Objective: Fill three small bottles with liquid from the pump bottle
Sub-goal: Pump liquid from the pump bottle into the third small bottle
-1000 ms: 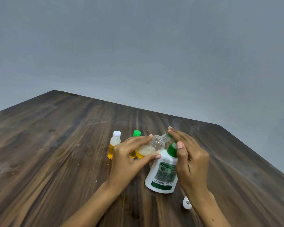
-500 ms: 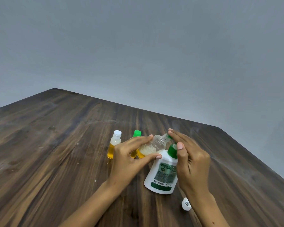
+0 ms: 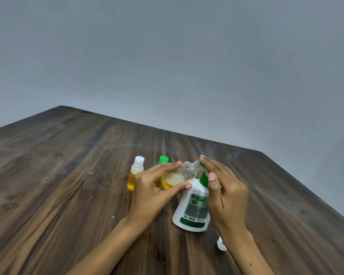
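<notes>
A white pump bottle [image 3: 193,209] with a green pump head stands on the wooden table [image 3: 68,175]. My right hand [image 3: 224,193] rests on the pump head, its fingers straight and the thumb against the green collar. My left hand [image 3: 153,187] grips a small uncapped clear bottle [image 3: 184,173], tilted, with its mouth at the pump's nozzle; yellow liquid and white foam sit in its bottom. Behind stand a white-capped small bottle [image 3: 136,173] and a green-capped small bottle [image 3: 162,161], both holding yellow liquid.
A small white cap [image 3: 221,244] lies on the table by my right wrist. The table's far edge runs along a grey wall, and its right edge slants down to the lower right.
Both hands and the bottles hold nearly the same places. The view has shifted slightly. The foam in the tilted bottle looks about the same.
</notes>
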Demonstrator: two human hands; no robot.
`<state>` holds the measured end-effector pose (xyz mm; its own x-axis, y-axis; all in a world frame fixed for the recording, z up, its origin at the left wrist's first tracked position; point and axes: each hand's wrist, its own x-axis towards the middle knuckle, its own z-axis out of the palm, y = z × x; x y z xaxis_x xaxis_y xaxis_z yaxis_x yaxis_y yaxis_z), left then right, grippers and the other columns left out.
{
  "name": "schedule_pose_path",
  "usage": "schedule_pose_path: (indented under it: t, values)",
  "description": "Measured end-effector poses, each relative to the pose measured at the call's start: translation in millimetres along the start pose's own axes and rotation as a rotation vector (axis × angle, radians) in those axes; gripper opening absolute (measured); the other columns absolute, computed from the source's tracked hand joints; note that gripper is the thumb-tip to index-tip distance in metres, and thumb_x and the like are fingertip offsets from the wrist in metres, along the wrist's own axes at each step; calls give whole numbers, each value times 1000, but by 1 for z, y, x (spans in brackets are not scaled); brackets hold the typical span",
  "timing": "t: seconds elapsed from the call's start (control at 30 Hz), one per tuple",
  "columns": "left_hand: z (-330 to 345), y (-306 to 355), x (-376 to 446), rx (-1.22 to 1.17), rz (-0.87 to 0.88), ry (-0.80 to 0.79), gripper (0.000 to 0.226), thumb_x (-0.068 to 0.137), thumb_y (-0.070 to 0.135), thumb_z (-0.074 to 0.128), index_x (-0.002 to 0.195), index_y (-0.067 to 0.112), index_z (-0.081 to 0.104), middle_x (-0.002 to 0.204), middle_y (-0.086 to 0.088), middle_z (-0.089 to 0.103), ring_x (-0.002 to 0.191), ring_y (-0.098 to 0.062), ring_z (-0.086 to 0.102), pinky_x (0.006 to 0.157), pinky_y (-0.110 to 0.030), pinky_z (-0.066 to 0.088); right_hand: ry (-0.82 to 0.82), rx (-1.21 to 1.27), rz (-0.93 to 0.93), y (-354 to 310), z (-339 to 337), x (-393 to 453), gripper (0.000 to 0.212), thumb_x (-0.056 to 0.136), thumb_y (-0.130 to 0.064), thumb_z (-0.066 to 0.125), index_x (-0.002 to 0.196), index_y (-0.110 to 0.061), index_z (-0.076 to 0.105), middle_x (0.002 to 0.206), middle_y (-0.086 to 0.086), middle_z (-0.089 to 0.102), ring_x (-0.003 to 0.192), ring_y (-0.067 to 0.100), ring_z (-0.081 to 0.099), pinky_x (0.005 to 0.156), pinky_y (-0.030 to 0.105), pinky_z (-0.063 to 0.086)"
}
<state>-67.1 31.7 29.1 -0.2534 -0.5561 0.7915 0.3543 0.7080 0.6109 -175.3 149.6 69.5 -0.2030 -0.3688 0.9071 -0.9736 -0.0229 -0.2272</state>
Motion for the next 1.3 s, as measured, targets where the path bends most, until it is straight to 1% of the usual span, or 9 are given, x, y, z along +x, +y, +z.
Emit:
schedule_pose_path:
  t: [0.17, 0.33, 0.47, 0.67, 0.77, 0.83, 1.0, 1.17, 1.3]
  values:
    - [0, 1, 0, -8, -10, 7, 50, 62, 29, 87, 105, 7, 75, 103, 4, 75, 97, -2, 69, 84, -20, 55, -12, -20, -27, 3, -2, 7, 42, 94, -28, 36, 110, -12, 71, 114, -3, 68, 105, 7, 62, 83, 25, 51]
    - [-1, 3, 0, 7, 3, 11, 49, 62, 31, 86, 104, 7, 76, 103, 5, 75, 98, 0, 69, 88, -22, 55, 11, 2, 4, 3, 2, -2, 42, 94, -27, 35, 110, -13, 71, 115, -6, 67, 107, 5, 62, 82, 28, 53]
    - [0, 2, 0, -11, -13, 12, 49, 61, 28, 88, 104, 8, 76, 101, 5, 75, 95, 0, 69, 82, -16, 54, 2, 18, -5, 2, -4, 6, 45, 95, -29, 34, 112, -11, 71, 118, -2, 67, 111, 10, 62, 85, 37, 54]
    - [-1, 1, 1, -2, -6, -11, 55, 64, 39, 88, 108, 10, 75, 104, 6, 75, 99, -2, 69, 83, -19, 55, -1, -55, -1, 2, -2, -4, 44, 94, -28, 34, 113, -13, 71, 119, -3, 67, 112, 8, 61, 85, 32, 53]
    - [-1, 0, 1, -12, -3, -24, 55, 67, 43, 82, 110, 11, 74, 105, 7, 74, 99, -3, 69, 82, -22, 57, -24, -51, -19, 1, -7, 3, 46, 98, -37, 32, 116, -15, 69, 122, -4, 65, 117, 7, 59, 89, 34, 52]
    - [-1, -1, 1, -10, 5, -24, 56, 66, 42, 86, 110, 10, 74, 105, 6, 74, 99, -3, 69, 82, -23, 57, -22, -68, -25, 0, -7, 7, 55, 101, -45, 26, 115, -14, 70, 120, -4, 66, 115, 7, 59, 89, 35, 52]
    - [0, -1, 2, -3, 20, -19, 53, 67, 42, 83, 108, 9, 75, 104, 6, 74, 98, -3, 69, 82, -22, 56, 7, -94, -18, 1, -3, -2, 61, 103, -48, 22, 110, -14, 72, 114, -5, 68, 106, 5, 63, 80, 33, 55]
    - [-1, -1, 0, -15, 5, -14, 54, 65, 39, 87, 108, 9, 75, 104, 6, 74, 98, -4, 69, 82, -24, 57, -14, -46, -31, -2, -9, 8, 68, 101, -56, 18, 111, -14, 71, 116, -2, 68, 112, 11, 62, 86, 42, 55]
    - [0, -2, 1, -6, 29, -18, 50, 65, 31, 88, 106, 7, 75, 103, 5, 74, 97, -3, 69, 81, -23, 57, -1, -56, 0, -1, -3, -2, 73, 100, -59, 17, 110, -13, 72, 115, -1, 69, 108, 13, 64, 79, 42, 58]
